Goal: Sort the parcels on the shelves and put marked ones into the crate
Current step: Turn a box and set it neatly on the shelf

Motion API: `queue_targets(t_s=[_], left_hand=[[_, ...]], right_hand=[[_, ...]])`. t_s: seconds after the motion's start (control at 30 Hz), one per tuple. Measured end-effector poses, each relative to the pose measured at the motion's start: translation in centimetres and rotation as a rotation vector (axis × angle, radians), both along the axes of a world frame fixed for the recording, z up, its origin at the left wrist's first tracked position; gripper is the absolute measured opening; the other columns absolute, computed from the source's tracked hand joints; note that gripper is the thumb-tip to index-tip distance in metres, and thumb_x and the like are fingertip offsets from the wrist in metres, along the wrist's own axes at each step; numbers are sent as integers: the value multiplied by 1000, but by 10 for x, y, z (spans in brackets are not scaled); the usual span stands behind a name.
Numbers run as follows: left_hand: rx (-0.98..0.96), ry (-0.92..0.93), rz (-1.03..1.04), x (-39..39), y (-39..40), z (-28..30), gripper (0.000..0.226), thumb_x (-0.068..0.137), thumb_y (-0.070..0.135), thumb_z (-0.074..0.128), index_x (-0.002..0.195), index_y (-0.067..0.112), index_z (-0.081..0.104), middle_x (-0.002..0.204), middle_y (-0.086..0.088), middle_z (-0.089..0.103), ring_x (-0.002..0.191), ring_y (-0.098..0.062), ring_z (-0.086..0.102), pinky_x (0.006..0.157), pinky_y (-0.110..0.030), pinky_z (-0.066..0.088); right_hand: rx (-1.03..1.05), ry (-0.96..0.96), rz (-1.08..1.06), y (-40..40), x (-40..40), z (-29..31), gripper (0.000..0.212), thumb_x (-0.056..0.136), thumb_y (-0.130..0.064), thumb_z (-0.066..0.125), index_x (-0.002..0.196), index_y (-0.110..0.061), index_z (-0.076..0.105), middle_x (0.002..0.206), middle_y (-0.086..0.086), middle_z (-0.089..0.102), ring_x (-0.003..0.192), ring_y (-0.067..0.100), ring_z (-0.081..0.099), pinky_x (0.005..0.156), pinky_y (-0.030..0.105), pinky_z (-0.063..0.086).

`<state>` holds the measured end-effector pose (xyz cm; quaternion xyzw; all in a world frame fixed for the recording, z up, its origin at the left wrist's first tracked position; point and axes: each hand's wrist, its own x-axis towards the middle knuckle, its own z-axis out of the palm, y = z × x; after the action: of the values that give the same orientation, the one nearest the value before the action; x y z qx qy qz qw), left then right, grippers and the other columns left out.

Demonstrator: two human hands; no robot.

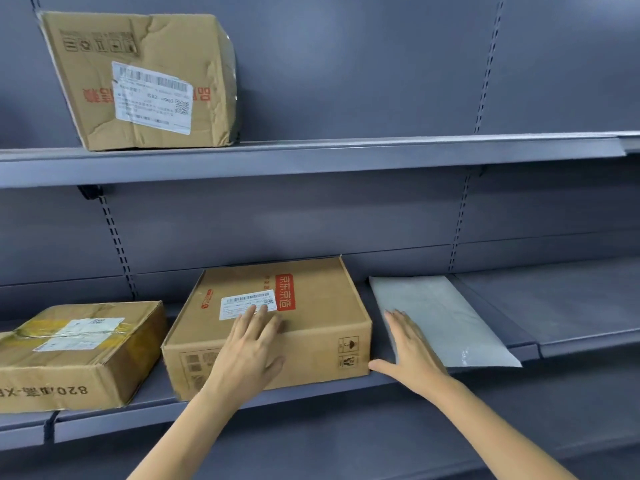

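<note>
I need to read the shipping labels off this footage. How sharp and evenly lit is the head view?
Head view: soft, even light, no hard shadows; slight glare on the grey mailer; wide-angle bowing of the shelf edge; label on the middle box blurred, print unreadable, left hand partly covering it.

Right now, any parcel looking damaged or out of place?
Yes. The top-shelf box is crumpled and creased, sits tilted, and its print is upside down. The taped box at lower left is dented and overhangs the shelf edge. The middle box and grey mailer look fine.
</note>
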<state>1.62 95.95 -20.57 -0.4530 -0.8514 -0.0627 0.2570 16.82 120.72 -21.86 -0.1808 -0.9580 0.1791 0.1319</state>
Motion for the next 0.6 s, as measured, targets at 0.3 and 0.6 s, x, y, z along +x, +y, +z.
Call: queue_targets(t_s=[0.3,0.6], left_hand=[[62,-21,-139,41,70,-16,52,70,19,66,117,10,45,123,-15,57,116,-36,50,96,-49,46],[203,47,-291,85,146,-34,31,77,5,49,106,2,60,120,-17,59,119,-33,47,103,-42,36]], right_hand=[[177,-222,-104,84,35,-28,90,83,-49,59,149,-21,4,157,8,-3,145,25,-9,118,38,-2],[310,-228,-84,130,47,-42,85,89,-38,55,148,-18,-2,157,5,-5,145,23,-9,118,41,-6]])
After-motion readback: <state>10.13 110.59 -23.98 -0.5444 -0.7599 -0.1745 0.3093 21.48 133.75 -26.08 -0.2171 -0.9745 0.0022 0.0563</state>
